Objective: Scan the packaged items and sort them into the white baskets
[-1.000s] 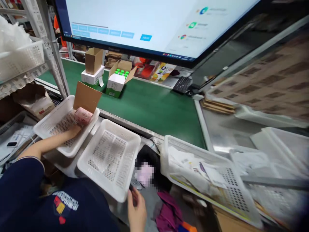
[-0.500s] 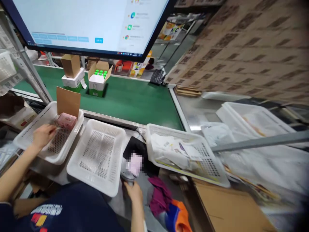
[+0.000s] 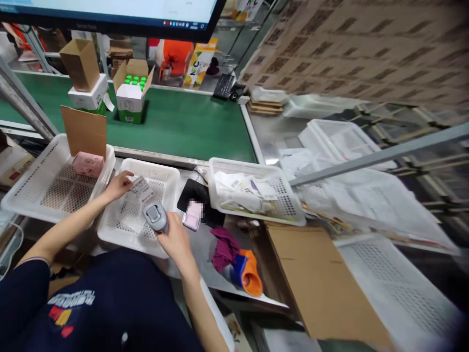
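My left hand pinches the edge of a printed paper label; its lower part is hard to make out. The label hangs over a white perforated basket in front of me. My right hand is wrapped round a grey barcode scanner, whose head is close beside the label. To the left, a second white basket holds a pink box and an upright piece of brown cardboard.
A phone lies on a black pad. Another basket holds papers and packets. Purple cloth and an orange tape roll-like object lie at right. Behind runs a green conveyor with cartons under a monitor.
My left hand has moved from the left basket to the middle one, now with the label. My right hand has lifted the scanner from beside the phone to the label.
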`<state>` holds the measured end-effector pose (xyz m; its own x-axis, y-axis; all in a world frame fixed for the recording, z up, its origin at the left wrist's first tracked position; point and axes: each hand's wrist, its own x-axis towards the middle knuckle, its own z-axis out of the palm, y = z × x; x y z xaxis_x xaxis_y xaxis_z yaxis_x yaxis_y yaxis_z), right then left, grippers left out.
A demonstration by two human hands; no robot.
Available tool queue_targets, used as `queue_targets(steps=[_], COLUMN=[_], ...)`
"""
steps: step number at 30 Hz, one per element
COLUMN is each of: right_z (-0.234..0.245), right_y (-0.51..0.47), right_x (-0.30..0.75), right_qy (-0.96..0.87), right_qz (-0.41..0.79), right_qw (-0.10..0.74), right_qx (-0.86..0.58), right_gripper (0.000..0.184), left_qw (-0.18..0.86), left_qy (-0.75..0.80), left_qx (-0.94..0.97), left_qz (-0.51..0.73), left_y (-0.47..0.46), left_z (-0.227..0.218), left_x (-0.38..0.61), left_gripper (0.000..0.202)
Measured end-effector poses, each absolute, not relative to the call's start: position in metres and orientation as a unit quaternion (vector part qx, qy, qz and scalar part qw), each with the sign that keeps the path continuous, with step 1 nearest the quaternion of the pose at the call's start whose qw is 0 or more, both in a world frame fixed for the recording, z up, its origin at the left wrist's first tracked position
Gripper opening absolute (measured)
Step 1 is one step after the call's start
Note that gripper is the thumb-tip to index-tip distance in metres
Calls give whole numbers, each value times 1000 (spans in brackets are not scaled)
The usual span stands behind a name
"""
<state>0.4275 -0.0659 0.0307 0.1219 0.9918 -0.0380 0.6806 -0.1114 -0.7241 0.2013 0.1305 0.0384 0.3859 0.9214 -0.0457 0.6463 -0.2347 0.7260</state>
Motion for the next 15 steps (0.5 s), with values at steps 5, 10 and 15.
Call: queue_targets(steps=[5,10,15], right_z=[27,-14,-36], right_y=[-61,-91,-106], right_x=[410,417,415], right_qy=[-625,-587,-544], right_qz=[286,311,331], right_qw=[248,271,325], right_qx=[-683,-696,-699], right_gripper=[25,28,23], left_qw=[299,72,76], left_qy=[520,607,776], left_qx=[790,770,597], left_qz=[125,184,188], left_y=[135,172,205], left_z=[24,56,68], left_x=[199,146,98], left_gripper=[25,66,117])
